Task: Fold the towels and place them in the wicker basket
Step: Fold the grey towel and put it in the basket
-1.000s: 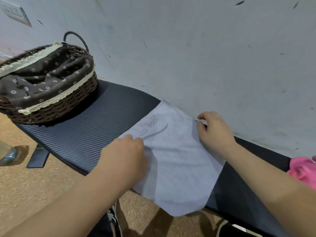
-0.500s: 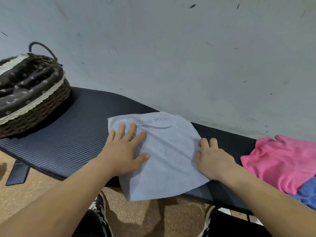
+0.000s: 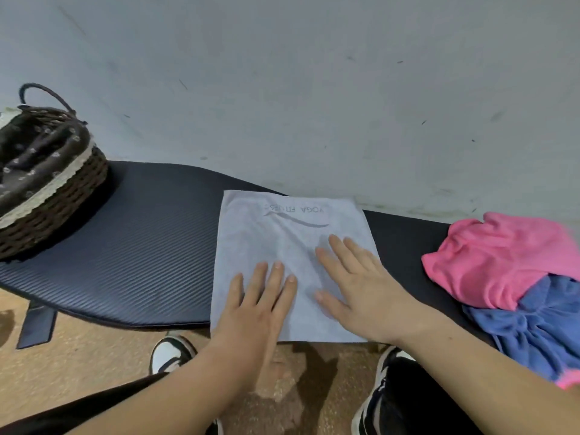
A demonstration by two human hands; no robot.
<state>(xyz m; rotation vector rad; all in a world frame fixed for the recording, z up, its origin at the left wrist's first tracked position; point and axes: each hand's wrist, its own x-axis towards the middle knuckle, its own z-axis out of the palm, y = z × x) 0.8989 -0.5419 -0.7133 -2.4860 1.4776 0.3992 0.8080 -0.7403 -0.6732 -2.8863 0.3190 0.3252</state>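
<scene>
Left hand (image 3: pixel 260 296) and right hand (image 3: pixel 354 284) have closed in, flat on the grey towel (image 3: pixel 266 233); pink towel (image 3: pixel 492 262) right, wicker basket (image 3: pixel 62 202) left across wide tabletop (image 3: pixel 150 246).

The grey towel (image 3: pixel 266 246) is thin, smooth, matt cloth with faint print. Under it the counter (image 3: pixel 141 246) is black padding, finely ribbed, with a dull sheen. Left of the grey towel, the wicker basket (image 3: pixel 62 208) is dark woven cane with a flowered cloth liner (image 3: pixel 37 158). Right of the grey towel, the pink towel (image 3: pixel 496 255) and blue towel (image 3: pixel 549 324) look fluffier.
</scene>
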